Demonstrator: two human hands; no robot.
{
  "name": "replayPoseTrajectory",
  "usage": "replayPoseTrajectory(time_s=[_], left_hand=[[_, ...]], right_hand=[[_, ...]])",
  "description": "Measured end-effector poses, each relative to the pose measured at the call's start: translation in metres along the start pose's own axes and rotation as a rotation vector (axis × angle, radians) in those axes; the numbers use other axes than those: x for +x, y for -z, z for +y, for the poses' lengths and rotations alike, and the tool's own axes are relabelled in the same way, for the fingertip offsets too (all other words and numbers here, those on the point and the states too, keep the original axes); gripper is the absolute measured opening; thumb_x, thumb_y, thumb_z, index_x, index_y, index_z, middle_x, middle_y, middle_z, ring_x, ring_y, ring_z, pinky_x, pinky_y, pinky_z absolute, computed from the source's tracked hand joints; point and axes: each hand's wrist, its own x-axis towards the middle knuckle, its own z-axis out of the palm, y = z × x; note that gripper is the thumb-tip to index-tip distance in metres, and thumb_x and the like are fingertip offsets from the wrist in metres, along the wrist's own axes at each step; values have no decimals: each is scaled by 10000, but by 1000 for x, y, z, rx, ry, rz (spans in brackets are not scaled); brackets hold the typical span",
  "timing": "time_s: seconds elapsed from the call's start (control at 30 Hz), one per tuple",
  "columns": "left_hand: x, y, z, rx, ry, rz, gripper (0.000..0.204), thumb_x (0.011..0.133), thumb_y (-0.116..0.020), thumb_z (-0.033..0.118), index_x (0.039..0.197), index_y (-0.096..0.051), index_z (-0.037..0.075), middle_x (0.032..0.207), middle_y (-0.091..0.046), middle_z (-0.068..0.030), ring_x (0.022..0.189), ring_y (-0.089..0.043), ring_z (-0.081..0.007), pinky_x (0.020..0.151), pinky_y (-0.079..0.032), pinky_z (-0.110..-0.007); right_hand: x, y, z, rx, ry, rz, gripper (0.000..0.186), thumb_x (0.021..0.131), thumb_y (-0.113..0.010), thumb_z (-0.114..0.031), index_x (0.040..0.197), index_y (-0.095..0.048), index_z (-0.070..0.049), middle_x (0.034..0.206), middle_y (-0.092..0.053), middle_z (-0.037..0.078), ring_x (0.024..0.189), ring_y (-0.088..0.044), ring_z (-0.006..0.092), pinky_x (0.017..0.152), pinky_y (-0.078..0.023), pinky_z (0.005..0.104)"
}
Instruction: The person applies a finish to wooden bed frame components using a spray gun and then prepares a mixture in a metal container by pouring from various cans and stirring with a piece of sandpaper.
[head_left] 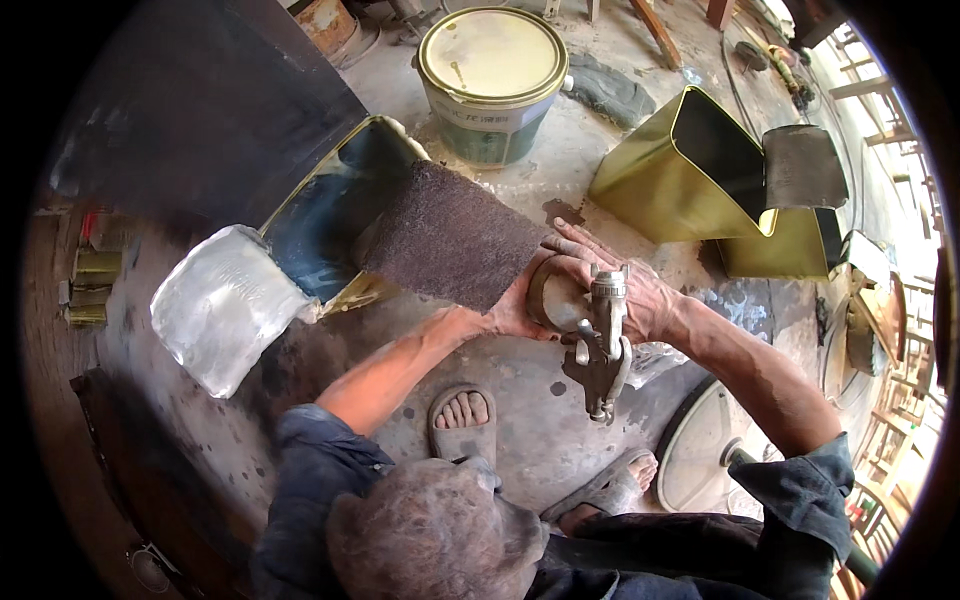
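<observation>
A metal spray gun (604,350) with a round, tan-stained cup (560,296) is between my hands, above the floor. My left hand (512,312) is closed around the cup's left side. My right hand (640,297) reaches over the cup from the right, its fingers bent across the far side. Part of the grip is hidden behind the gun. A rough dark-brown sheet (455,235) slants beside my left hand; whether the fingers touch it I cannot tell. Behind it stands an open square tin (335,200) with dark blue residue inside and a silvery bent-back lid (230,308).
A lidded paint bucket (492,60) stands at the far middle. To the right are an open gold tin (655,185) and another gold tin (775,245). A dark panel (200,110) fills the far left. A round disc (700,450) sits near my right foot.
</observation>
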Motion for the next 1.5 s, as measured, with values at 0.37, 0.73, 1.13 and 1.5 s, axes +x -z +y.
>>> replayPoseTrajectory(time_s=[0.37,0.73,1.13,1.5], left_hand=[[-28,-74,-37,71,276,265,776,797,-771,315,1429,-382,90,1348,-464,-122,1244,-480,-278,1041,-406,-430],[-2,-38,12,-168,492,82,1177,587,-936,211,1457,-155,74,1384,-428,-172,1229,-512,-288,1024,-432,-410],[-9,-38,-2,-132,440,73,1071,559,-941,187,1416,-312,63,1378,-449,-126,1251,-501,-261,1034,-448,-394],[-28,-71,15,400,273,457,1023,618,-891,380,1411,-379,-16,1378,-457,-207,1303,-411,-408,1097,-319,-508]], right_hand=[[-23,-30,-41,253,-596,169,613,708,-770,-382,1138,-629,31,1159,-582,307,1232,-450,503,1137,-304,512],[-38,-49,20,37,154,332,729,686,-773,-471,1186,-498,-18,1277,-453,276,1277,-389,479,1166,-189,591],[-26,-43,24,215,200,243,461,703,-764,-354,1000,-635,-27,1198,-550,248,1172,-487,448,1122,-259,584],[-37,-36,-16,141,-209,252,888,731,-801,-323,1433,-347,-25,1454,-381,223,1420,-238,490,1140,-272,588]])
